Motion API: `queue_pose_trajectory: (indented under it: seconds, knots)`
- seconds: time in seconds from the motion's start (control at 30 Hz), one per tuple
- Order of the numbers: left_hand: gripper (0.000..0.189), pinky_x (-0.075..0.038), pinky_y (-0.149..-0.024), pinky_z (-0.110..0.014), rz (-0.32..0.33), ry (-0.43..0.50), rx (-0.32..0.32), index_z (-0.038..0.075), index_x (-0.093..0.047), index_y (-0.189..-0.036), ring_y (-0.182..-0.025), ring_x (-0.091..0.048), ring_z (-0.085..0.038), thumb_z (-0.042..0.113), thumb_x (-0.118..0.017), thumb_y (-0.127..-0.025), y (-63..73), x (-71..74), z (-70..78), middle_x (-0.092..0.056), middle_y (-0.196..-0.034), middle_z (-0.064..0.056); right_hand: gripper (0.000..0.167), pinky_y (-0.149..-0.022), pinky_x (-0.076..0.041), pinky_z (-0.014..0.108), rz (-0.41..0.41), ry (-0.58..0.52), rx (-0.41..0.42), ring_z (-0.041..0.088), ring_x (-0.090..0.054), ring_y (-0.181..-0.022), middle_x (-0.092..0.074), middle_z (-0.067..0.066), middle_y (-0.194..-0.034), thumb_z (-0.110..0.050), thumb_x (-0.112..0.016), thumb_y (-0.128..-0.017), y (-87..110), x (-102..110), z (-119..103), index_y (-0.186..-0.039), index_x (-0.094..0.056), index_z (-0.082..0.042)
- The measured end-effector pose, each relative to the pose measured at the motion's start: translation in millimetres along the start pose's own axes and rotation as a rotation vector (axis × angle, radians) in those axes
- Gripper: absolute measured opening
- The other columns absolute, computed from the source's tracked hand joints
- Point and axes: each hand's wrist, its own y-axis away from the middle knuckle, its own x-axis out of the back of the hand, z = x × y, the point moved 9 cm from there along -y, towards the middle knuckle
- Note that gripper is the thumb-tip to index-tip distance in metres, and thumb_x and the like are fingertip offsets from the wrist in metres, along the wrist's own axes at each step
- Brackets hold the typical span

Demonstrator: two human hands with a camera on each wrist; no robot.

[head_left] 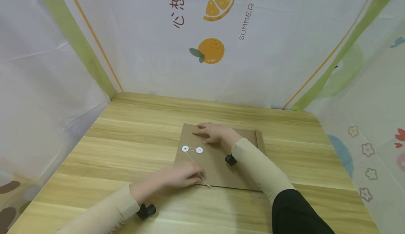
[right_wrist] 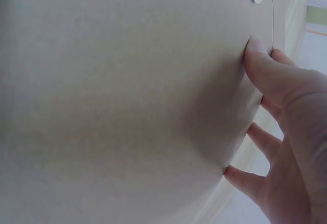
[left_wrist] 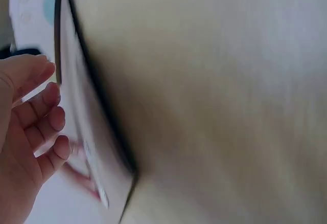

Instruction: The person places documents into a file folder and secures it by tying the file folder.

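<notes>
A brown kraft paper document envelope (head_left: pixel 218 170) lies flat on the table. Two white round buttons, a left button (head_left: pixel 185 149) and a right button (head_left: pixel 199 150), sit on its flap with thread running between them. From the left button a thin pale string (head_left: pixel 206 183) trails down to my left hand (head_left: pixel 181 175), whose curled fingers pinch it near its loose end. The left wrist view is blurred and does not show the string clearly. My right hand (head_left: pixel 215 132) rests on the envelope's upper part with fingers spread; in the right wrist view its thumb (right_wrist: pixel 260 65) touches the paper.
The wood-grain table (head_left: pixel 126 149) extends around the envelope. White printed curtains (head_left: pixel 152 58) hang behind it and at both sides. A black wrist device (head_left: pixel 146 211) is on the left forearm, and another black device (head_left: pixel 231 160) on the right.
</notes>
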Motion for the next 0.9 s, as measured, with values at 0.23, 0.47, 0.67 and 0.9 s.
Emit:
queue_pose_trajectory:
  seconds: [0.23,0.47,0.67,0.9]
  knots:
    - [0.016,-0.046,-0.063,-0.023,0.008,-0.045,0.14,0.007,-0.068,-0.099,-0.067,-0.048,-0.004,0.015,-0.07,-0.086,20.9,24.5,-35.4,-0.054,-0.075,0.01,0.059,-0.11,-0.025,0.048,-0.007,-0.024,-0.006,0.024,-0.012,-0.144,-0.014,0.001,-0.159,-0.032,-0.057,-0.097,1.4,-0.5,-1.6,-0.149,-0.03,-0.038]
    - [0.035,-0.049,-0.067,-0.028,0.058,-0.112,0.265,0.002,-0.065,-0.105,-0.077,-0.055,-0.013,0.025,-0.077,-0.081,32.5,44.0,-70.2,-0.06,-0.089,-0.002,0.06,-0.11,-0.025,0.049,-0.005,-0.013,-0.006,0.024,-0.012,-0.144,-0.014,0.002,-0.159,-0.031,-0.057,-0.096,1.0,1.0,-3.2,-0.15,-0.03,-0.037]
    - [0.079,-0.044,-0.093,-0.053,0.063,-0.184,0.381,-0.002,-0.054,-0.129,-0.115,-0.05,-0.031,0.047,-0.08,-0.073,36.3,48.6,-98.8,-0.053,-0.127,-0.015,0.061,-0.11,-0.024,0.049,-0.01,-0.002,-0.014,0.024,-0.012,-0.144,-0.013,0.001,-0.159,-0.033,-0.056,-0.097,2.0,0.9,-4.4,-0.15,-0.028,-0.038]
    - [0.093,-0.023,-0.104,-0.064,-0.026,-0.106,0.453,0.007,-0.036,-0.147,-0.138,-0.027,-0.032,0.051,-0.076,-0.075,37.9,38.0,-122.1,-0.03,-0.153,-0.01,0.061,-0.111,-0.021,0.05,0.005,0.008,0.001,0.026,-0.011,-0.144,-0.013,0.002,-0.159,-0.033,-0.056,-0.096,2.4,1.2,-4.5,-0.15,-0.028,-0.036]
